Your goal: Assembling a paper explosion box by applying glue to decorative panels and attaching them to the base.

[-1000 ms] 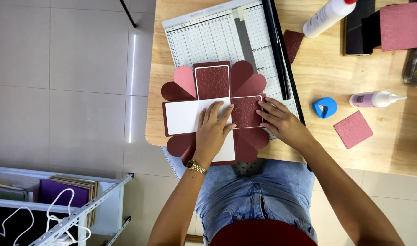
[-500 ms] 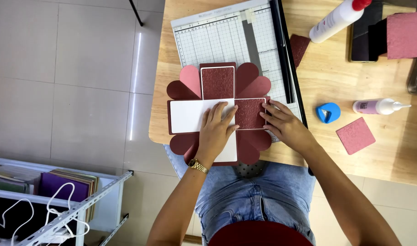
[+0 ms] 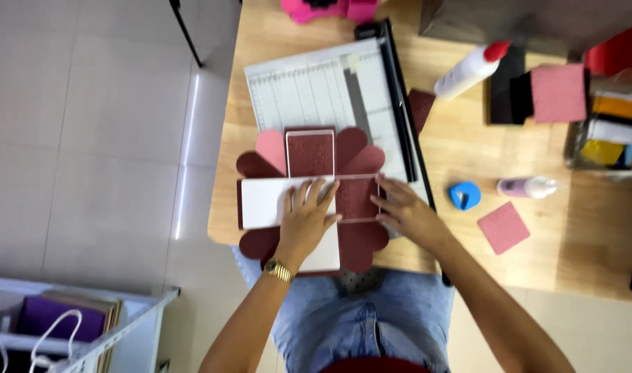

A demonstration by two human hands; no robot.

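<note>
A maroon paper craft piece (image 3: 309, 153), cross-shaped with heart-shaped flaps, lies unfolded at the near edge of the wooden table (image 3: 592, 242). White panels cover its left and near arms. My left hand (image 3: 305, 220) presses flat on the middle of the piece, fingers spread. My right hand (image 3: 406, 213) rests on the right side, fingertips on the edge of the maroon square panel (image 3: 357, 199). Neither hand grips anything.
A paper trimmer (image 3: 337, 93) lies behind the craft piece. A white glue bottle (image 3: 471, 69), a small purple-white bottle (image 3: 527, 186), a blue corner punch (image 3: 464, 195) and pink paper squares (image 3: 504, 226) sit to the right. A white rack (image 3: 88, 324) stands at lower left.
The view has shifted and come closer. Both hands stay pressed on the craft piece, and my left fingers have slid slightly over the white panel.
</note>
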